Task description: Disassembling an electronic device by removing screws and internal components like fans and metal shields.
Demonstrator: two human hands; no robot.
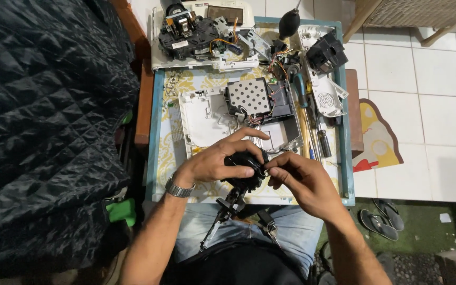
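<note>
Both hands are on the same little black plastic part (245, 168), held up just over the near edge of the small table (157, 132). Left hand (218, 161), the one with the metal watch (179, 188) on the wrist, is wrapped around it from the left with the index finger sticking out straight over the top. Right hand (301, 182) is pinching the part's right side with thumb and fingertips, so both are closed on it.

Right behind the hands sits an opened white device shell (207, 119) with a perforated metal plate (249, 97) and some loose wires on it. Screwdrivers (312, 132) lie just to the right of that. At the far end there's a black mechanism on a white base (196, 37) and a rubber dust blower (290, 22). Off to the right, flip-flops (381, 219) are on the floor.
</note>
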